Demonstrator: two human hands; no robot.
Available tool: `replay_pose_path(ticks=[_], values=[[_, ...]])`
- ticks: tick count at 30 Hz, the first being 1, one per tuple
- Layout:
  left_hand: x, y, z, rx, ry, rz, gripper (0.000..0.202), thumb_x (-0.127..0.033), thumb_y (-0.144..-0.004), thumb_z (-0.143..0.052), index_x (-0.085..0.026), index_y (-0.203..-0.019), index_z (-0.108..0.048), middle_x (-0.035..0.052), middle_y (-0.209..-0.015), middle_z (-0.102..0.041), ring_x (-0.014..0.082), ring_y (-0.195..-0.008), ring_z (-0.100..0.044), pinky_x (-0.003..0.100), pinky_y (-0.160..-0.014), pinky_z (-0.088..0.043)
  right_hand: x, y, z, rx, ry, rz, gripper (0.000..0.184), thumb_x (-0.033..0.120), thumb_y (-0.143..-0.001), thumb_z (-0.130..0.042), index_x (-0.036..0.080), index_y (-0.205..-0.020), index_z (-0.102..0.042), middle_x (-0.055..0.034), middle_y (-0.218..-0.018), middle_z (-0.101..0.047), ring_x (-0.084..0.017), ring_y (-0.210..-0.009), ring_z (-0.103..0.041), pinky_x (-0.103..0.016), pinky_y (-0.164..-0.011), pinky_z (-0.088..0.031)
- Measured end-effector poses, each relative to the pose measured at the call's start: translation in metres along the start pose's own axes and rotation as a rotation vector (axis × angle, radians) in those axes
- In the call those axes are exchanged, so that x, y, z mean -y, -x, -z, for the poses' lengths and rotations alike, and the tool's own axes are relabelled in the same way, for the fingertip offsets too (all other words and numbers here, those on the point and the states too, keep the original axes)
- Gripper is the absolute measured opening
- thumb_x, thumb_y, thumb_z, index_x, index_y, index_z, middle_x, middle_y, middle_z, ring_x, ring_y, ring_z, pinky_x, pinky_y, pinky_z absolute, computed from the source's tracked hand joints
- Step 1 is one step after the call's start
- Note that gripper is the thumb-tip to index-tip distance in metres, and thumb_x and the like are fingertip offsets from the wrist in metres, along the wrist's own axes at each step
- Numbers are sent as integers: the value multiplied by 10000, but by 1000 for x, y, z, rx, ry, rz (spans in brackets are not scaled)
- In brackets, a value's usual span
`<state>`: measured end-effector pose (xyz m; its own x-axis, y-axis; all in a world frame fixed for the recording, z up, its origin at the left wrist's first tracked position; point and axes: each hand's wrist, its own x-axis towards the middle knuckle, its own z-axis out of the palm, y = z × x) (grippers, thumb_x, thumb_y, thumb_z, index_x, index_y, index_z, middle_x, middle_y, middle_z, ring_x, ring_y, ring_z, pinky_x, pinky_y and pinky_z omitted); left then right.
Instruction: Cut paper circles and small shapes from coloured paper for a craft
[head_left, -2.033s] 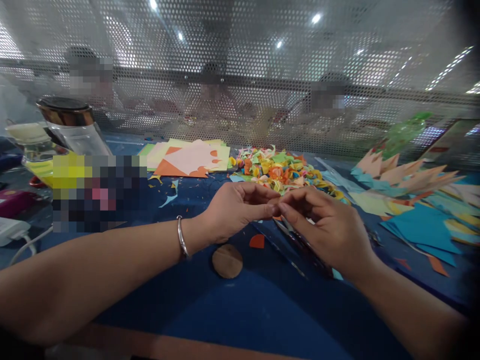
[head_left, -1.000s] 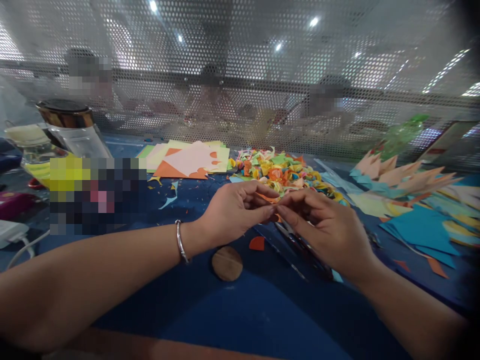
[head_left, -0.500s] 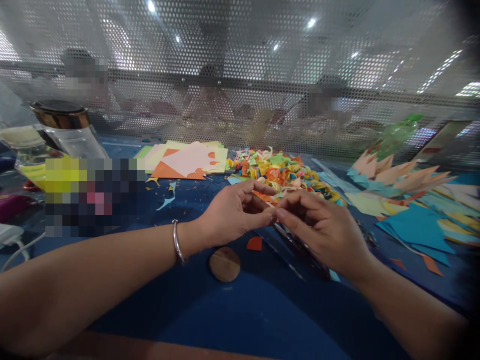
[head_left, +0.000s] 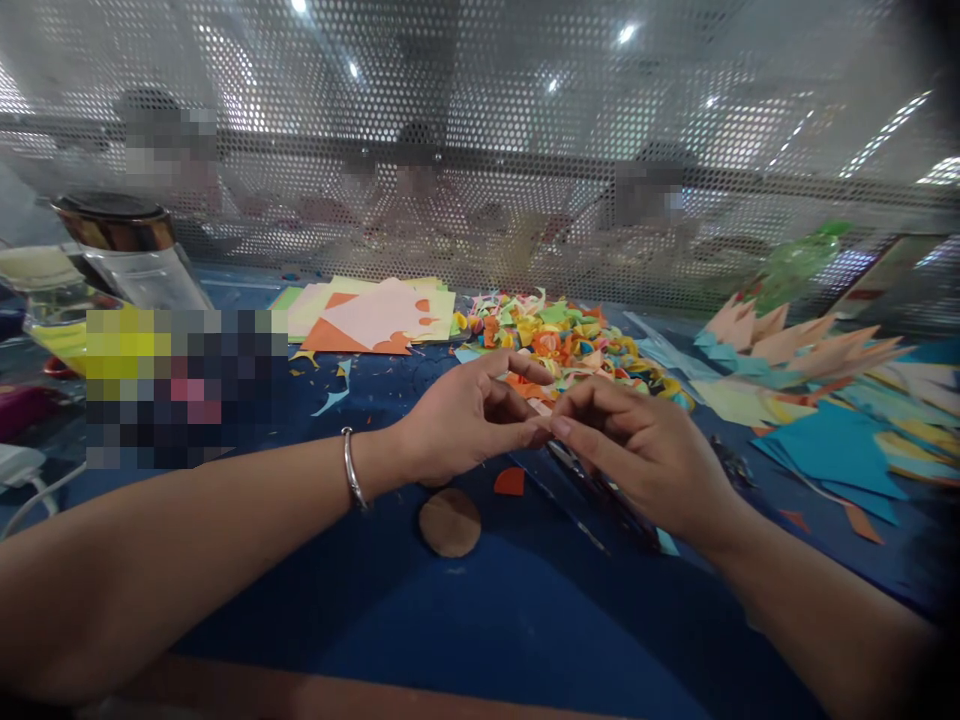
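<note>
My left hand [head_left: 461, 420] and my right hand [head_left: 637, 450] meet fingertip to fingertip above the blue table [head_left: 465, 610]. Both pinch a small orange paper piece [head_left: 529, 390] between thumbs and fingers; most of it is hidden by the fingers. A silver bangle [head_left: 351, 470] sits on my left wrist. Just behind the hands lies a heap of small curled paper pieces [head_left: 570, 345] in many colours. A small orange scrap [head_left: 511, 482] and a round wooden disc [head_left: 450, 522] lie on the table below my hands. Scissors [head_left: 600, 490] lie under my right hand.
A stack of coloured paper sheets [head_left: 375, 315] lies at the back centre. Cut blue and peach paper shapes [head_left: 817, 390] cover the right side. Jars [head_left: 120, 245] stand at the far left. A perforated metal screen [head_left: 480, 150] closes the back; people sit behind it.
My hands stayed together in the same spot, with the fingers shifting slightly on the orange paper. The view drifted a little.
</note>
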<state>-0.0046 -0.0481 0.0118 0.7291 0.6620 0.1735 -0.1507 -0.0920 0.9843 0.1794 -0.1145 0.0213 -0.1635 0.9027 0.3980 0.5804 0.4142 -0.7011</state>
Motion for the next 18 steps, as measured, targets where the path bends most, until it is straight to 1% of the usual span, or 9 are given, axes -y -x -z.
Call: replay_pose_path(ticks=[4, 7, 11, 13, 15, 17, 18], values=[[1, -1, 3, 4, -32, 6, 334, -234, -772, -759, -171, -1041, -571, -8, -728, -682, 84, -667, -650, 208, -696, -481, -2, 0, 1, 29, 10, -19, 192, 331, -913, -566, 204, -769, -578, 34, -561, -535, -98, -460, -467, -240, -450, -368], [1, -1, 3, 11, -59, 8, 300, -239, -777, -750, -160, -1027, -604, 8, -752, -693, 88, -684, -654, 210, -697, -481, -4, 0, 1, 28, 47, -7, 194, 327, -910, -559, 203, -762, -576, 34, -570, -529, -100, -473, -465, -242, -466, -375], [-4, -1, 1, 8, -132, 38, 244, -158, -761, -730, -142, -980, -624, 10, -726, -690, 90, -668, -649, 207, -669, -476, -3, 0, 0, 43, 101, 14, 174, 305, -900, -559, 201, -762, -582, 35, -582, -521, -96, -484, -443, -239, -478, -368], [-6, -1, 1, -25, -173, 39, 231, -132, -752, -723, -140, -962, -629, 6, -708, -689, 91, -656, -648, 204, -652, -473, -3, -1, 0, 44, 105, 0, 178, 318, -899, -559, 200, -768, -582, 34, -580, -521, -100, -494, -449, -238, -485, -372], [-5, -3, 3, -83, -186, 19, 240, -144, -746, -733, -138, -968, -642, 11, -714, -699, 100, -665, -655, 217, -666, -490, -3, -1, 0, 49, 120, -19, 183, 330, -898, -552, 199, -775, -584, 26, -600, -540, -105, -516, -468, -237, -498, -380], [-3, -6, 7, -174, -181, 3, 259, -179, -740, -753, -134, -979, -665, 21, -742, -713, 110, -691, -664, 244, -704, -515, -4, -1, 0, 97, 164, -41, 182, 328, -894, -543, 201, -767, -577, 21, -614, -550, -107, -525, -477, -235, -500, -378], [-2, -8, 10, -223, -164, 0, 256, -190, -736, -763, -131, -970, -679, 26, -760, -719, 113, -707, -667, 256, -725, -523, -6, -1, 0, 149, 199, -55, 177, 323, -886, -544, 203, -760, -570, 22, -609, -547, -107, -519, -476, -234, -496, -374]])
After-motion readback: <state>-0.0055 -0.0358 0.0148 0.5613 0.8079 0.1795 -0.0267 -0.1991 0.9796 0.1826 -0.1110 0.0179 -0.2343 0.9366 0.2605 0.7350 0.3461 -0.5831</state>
